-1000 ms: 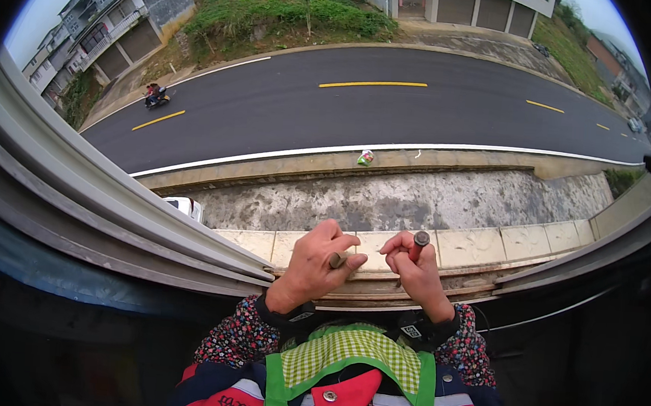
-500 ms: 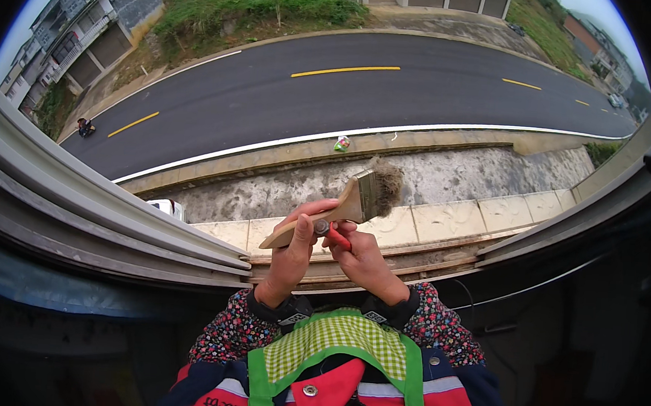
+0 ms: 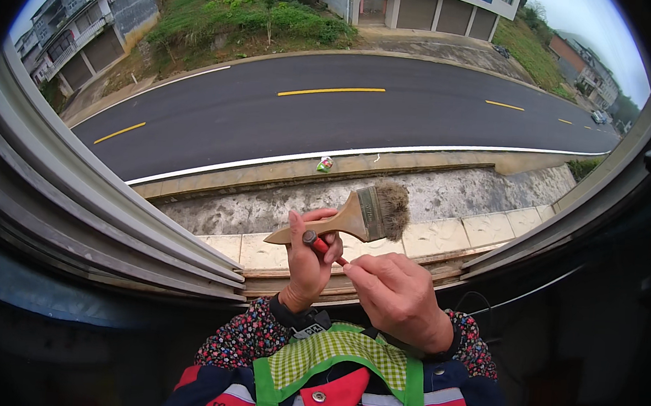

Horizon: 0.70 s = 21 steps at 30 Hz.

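Note:
A flat paintbrush (image 3: 351,218) with a wooden handle, a metal band and dusty, ragged bristles lies across my left hand (image 3: 307,266), held by the thumb and fingers with the bristles pointing right. The same hand also steadies a slim red tool (image 3: 321,244) with a dark, rounded end; its kind is hard to make out. My right hand (image 3: 402,295) is closed at the other end of the red tool, just right of my left hand. Its fingertips largely hide that end. Both hands are above the window sill.
A window track (image 3: 426,272) runs below my hands, with grey frame rails (image 3: 98,210) curving up at the left. Outside are pale ledge tiles (image 3: 444,238), a concrete strip, a road (image 3: 233,113) and buildings. A small colourful packet (image 3: 324,164) lies by the kerb.
My right hand has moved right and nearer to me, away from the brush handle. The red tool now slants between both hands. The brush has come slightly lower in view.

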Tool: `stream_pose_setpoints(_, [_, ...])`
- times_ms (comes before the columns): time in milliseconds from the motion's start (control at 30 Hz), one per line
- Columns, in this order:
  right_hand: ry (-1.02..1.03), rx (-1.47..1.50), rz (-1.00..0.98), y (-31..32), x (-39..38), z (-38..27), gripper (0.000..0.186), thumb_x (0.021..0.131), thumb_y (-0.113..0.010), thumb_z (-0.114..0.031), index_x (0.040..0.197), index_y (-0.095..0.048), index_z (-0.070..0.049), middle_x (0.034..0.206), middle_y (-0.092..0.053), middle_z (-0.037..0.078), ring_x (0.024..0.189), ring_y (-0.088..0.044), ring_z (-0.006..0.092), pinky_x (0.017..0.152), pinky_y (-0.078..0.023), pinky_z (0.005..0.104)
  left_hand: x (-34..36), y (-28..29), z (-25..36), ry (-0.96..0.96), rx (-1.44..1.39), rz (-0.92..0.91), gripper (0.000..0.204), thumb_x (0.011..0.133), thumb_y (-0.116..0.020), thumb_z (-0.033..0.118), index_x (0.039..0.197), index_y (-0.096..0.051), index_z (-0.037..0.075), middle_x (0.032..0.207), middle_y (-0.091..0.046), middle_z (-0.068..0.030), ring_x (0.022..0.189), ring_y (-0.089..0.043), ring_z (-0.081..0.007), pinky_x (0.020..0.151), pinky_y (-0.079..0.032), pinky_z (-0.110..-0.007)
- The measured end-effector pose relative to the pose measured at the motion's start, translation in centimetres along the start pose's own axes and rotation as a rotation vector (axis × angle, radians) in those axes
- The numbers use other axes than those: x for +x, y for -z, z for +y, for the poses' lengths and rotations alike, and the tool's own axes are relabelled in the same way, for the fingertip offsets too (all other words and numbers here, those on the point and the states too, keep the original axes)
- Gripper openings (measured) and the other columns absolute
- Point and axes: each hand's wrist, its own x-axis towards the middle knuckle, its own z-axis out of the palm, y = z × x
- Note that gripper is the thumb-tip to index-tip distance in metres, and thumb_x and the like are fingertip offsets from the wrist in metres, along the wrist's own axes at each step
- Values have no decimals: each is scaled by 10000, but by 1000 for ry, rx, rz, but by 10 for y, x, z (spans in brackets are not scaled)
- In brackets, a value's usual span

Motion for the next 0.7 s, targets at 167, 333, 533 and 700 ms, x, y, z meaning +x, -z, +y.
stream_pose_setpoints(167, [12,-336,-64,2,38,30,640,692,-729,-80,1311,-585,-6,1044,-644,99,940,-628,251,789,-516,359,-6,-11,-12,70,24,7,653,1052,-322,600,1208,-594,26,716,-532,-24,523,-433,-91,469,-371,-236])
stream_pose_setpoints(333, [-25,-352,-221,-6,37,37,655,723,-711,-112,1360,-574,-47,894,-623,59,799,-637,227,683,-535,359,-10,-14,-13,88,80,-31,679,1035,-320,633,1290,-546,45,695,-515,-16,530,-431,-80,468,-441,-244])
stream_pose_setpoints(533, [-467,-61,-11,0,48,93,260,802,-776,-48,1046,-693,-75,854,-637,78,794,-658,237,678,-526,335,-4,8,-1,-118,-41,-92,789,997,-293,710,1411,-433,54,710,-480,-2,480,-346,-73,465,-294,-226])
stream_pose_setpoints(700, [-395,103,346,-57,19,150,85,845,-754,-70,903,-696,-47,938,-685,90,847,-674,270,761,-541,342,-23,39,23,-233,155,-206,499,985,-598,463,1098,-569,-22,611,-376,52,481,-285,-41,464,-230,-239])
